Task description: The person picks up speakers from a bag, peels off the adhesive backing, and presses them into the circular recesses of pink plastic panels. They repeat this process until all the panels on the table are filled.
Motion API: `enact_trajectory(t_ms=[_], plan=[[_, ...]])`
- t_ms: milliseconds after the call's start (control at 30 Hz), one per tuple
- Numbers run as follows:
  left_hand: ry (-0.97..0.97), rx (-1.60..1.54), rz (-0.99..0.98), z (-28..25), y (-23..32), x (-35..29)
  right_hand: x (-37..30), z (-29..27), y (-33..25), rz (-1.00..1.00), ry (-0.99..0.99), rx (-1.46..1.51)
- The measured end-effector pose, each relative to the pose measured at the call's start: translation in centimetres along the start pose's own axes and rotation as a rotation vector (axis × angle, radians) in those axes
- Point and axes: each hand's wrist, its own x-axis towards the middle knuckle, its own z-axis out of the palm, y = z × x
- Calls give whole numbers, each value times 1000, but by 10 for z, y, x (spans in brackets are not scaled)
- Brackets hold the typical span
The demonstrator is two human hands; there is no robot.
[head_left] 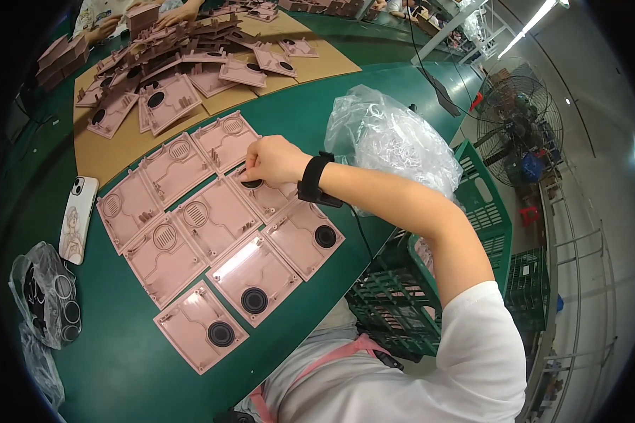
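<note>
Sleeve [483,345], right grip [276,159] at black disc [252,185], closure unclear, green margin [289,317] between panels [226,218] and table edge [303,328]

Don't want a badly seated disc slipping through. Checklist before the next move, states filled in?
1. Black disc under the right hand fully seated: cannot tell, fingers cover part of it.
2. Nearest-row discs on their panels: ok, all three.
3. Other grilles bare: ok, five show uncovered.
4. Phone clear of the panels: ok, gap visible.
5. Left hand position: cannot tell, out of view.
</note>
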Motion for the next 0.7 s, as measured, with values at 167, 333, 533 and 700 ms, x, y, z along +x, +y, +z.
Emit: enact_trajectory(t_ms=[167,333,533,700], plan=[[-3,-317,-55,-6,-4,-5,-1,-1,-2,13,29,0],[-25,-339,-150,-8,-2,-4,-1,-1,-3,37,19,13],[96,-322,-144,-9,-5,-10,-1,0,-2,30,38,28],[242,-326,-114,1,-1,-14,-1,-2,-3,32,32,16]])
